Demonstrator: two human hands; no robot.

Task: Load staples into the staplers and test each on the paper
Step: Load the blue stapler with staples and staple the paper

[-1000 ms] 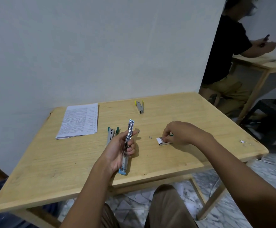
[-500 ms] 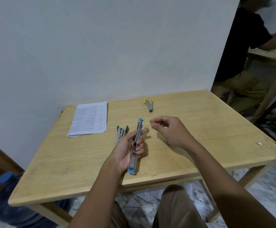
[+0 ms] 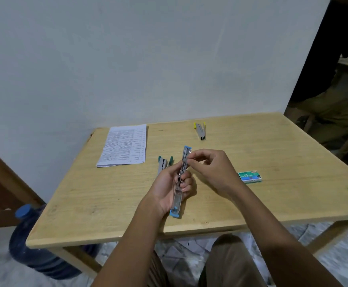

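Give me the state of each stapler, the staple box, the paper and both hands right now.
blue stapler: swung open flat, held above the table.
left hand: grips the blue stapler's middle.
right hand: fingertips pinch at its upper end.
green stapler: lying on the table, partly behind the left hand.
yellow stapler: lying near the far edge, untouched.
staple box: flat, label up.
paper: flat stack, untouched.

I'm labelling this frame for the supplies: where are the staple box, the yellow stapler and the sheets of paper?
staple box (image 3: 249, 176): head view, middle of its green top.
yellow stapler (image 3: 200, 131): head view, middle of its grey body.
sheets of paper (image 3: 125, 145): head view, centre of the printed top sheet.
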